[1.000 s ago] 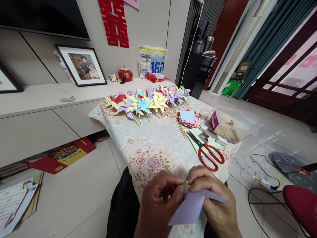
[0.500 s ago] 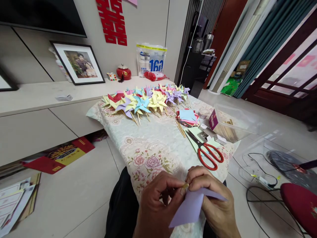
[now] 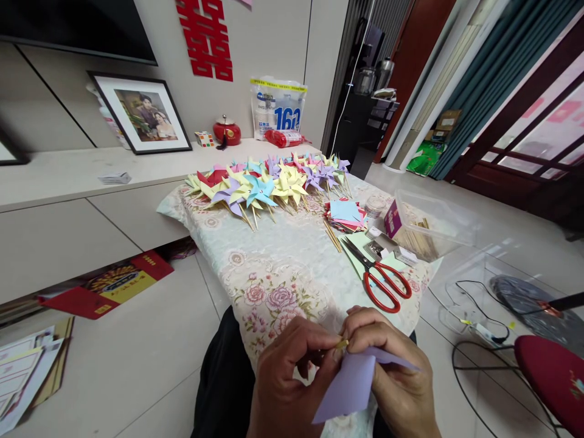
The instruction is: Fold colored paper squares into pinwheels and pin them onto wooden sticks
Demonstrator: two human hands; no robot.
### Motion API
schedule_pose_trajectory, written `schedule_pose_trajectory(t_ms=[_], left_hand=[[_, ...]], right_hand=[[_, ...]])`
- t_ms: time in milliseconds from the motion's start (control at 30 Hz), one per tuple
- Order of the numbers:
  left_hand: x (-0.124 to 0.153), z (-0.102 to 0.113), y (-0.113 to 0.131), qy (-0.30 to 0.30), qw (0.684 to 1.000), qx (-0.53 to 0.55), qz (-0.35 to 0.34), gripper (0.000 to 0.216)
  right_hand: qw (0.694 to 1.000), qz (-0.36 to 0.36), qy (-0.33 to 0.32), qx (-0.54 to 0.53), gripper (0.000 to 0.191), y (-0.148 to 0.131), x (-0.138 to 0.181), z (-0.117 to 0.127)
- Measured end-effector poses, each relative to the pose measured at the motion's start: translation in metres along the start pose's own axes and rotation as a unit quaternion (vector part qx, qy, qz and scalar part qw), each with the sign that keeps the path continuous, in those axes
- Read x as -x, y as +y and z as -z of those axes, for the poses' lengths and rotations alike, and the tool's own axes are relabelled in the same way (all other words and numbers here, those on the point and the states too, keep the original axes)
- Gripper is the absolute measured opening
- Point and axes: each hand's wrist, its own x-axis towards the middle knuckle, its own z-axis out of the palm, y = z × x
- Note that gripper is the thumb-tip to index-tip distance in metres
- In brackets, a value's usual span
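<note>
Close to my lap, my left hand pinches a small tan piece, which looks like the end of a wooden stick. My right hand is closed on a folded purple paper pinwheel, its fingertips meeting those of my left hand at the stick's end. One purple flap hangs down between the hands, and another sticks out over the right hand. Most of the stick is hidden. Scissors with red handles lie just beyond my right hand on the flowered tablecloth.
Finished pinwheels in several colours cover the table's far end. Nearer are a stack of paper squares, loose sticks, a small box of metal pins and a clear plastic tub with sticks. A red stool stands at right.
Both hands keep their grip at nearly the same place; the purple flap has tilted slightly. The view has shifted a little.
</note>
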Motion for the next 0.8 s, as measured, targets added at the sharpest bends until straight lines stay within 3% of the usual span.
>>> schedule_pose_trajectory(t_ms=[367, 533, 800], left_hand=[[0.0066, -0.0043, -0.0041, 0.049, 0.999, 0.005, 0.006, 0.010], [0.0044, 0.0002, -0.0002, 0.016, 0.999, -0.033, -0.022, 0.012], [0.0041, 0.0028, 0.0003, 0.027, 0.995, -0.070, -0.067, 0.016]], right_hand=[[0.999, 0.033, 0.007, 0.011, 0.011, -0.0035, -0.0027, -0.0053], [0.999, 0.028, 0.007, 0.026, 0.010, -0.0041, -0.0013, -0.0056], [0.998, 0.028, 0.018, 0.050, 0.008, -0.0038, 0.0002, -0.0068]])
